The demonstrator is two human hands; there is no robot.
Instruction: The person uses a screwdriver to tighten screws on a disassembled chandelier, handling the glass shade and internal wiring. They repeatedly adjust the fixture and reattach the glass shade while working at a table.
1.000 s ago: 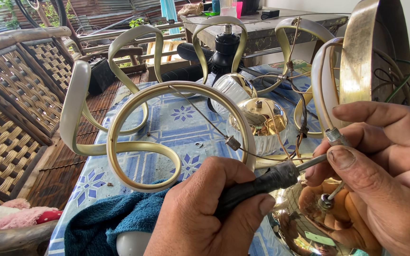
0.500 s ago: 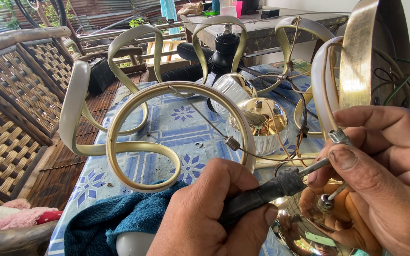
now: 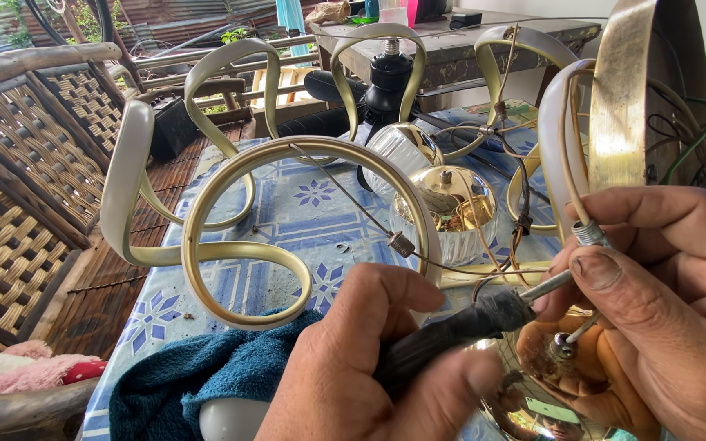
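My left hand (image 3: 369, 367) grips the dark handle of a screwdriver (image 3: 451, 327), its metal shaft pointing right toward my right hand (image 3: 663, 294). That hand pinches a small threaded metal fitting (image 3: 590, 234) at the end of a thin cable on a gold chandelier. The chandelier's looping gold and cream arms (image 3: 230, 245) spread over the table. A shiny gold dome (image 3: 451, 200) sits in the middle, and a polished gold base (image 3: 533, 392) under my hands mirrors my fingers. A gold canopy disc (image 3: 623, 98) with wires stands at the upper right.
A blue patterned tablecloth (image 3: 304, 212) covers the table. A teal towel (image 3: 198, 376) lies at the near edge. Wicker chairs (image 3: 18, 196) stand on the left, with pink cloth (image 3: 34, 371) below. A grey table (image 3: 451, 49) with small items is behind.
The screwdriver tip has crept a little closer to my right fingers. My right hand keeps its pinch on the fitting. The chandelier has not moved.
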